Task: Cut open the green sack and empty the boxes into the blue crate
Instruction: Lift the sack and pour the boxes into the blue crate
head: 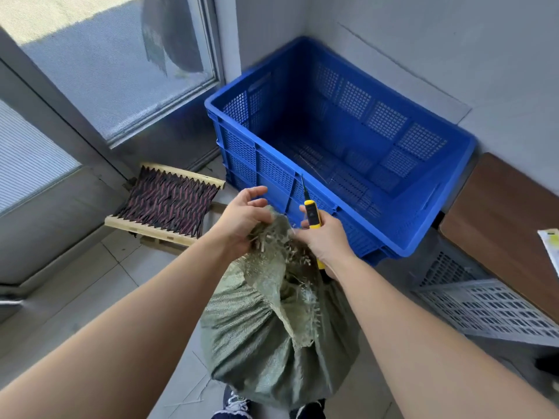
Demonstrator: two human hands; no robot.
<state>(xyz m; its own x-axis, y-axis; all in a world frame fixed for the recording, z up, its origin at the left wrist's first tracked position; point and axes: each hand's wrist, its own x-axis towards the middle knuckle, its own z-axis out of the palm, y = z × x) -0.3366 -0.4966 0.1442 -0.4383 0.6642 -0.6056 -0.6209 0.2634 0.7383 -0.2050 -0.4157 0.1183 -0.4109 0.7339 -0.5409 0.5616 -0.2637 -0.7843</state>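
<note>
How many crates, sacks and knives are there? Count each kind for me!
Crates: 2, the blue crate and a grey crate lying beside it
Sacks: 1, the green sack
Knives: 1, the yellow knife in the right hand
Total: 4
</note>
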